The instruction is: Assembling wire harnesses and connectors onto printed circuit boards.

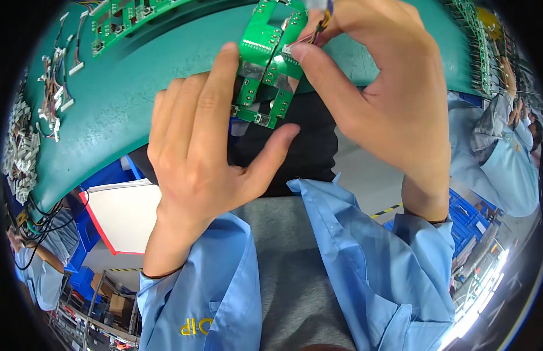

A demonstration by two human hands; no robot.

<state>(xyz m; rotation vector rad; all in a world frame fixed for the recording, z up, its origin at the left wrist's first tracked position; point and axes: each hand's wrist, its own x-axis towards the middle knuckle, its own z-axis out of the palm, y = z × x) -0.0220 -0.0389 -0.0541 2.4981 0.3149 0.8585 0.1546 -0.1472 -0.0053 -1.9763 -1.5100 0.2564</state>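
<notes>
Head view: a green mat (148, 76) spreads behind and to either side of the circuit board (281, 70), which is held over the mat's near edge. A longer board panel (131, 24) lies on the mat to the circuit board's upper left; a white page (128, 216) with a red border sits below and left of it. The right hand (388, 88), at the circuit board's right, has thumb and index finger pinched together at a wire bundle. The left hand (201, 146) has its fingers apart: the index fingertip is at the circuit board's left edge, the thumb clear of its lower right corner; I cannot tell what supports it beneath. The circuit board should handle as light, stiff and fragile, likely weakest around its cutouts, its 2 shiny patches perhaps slick; its outer edges look the safest hold. The wire bundle (324, 24) looks soft, so the small white plug (287, 50) is better gripped by its housing.
</notes>
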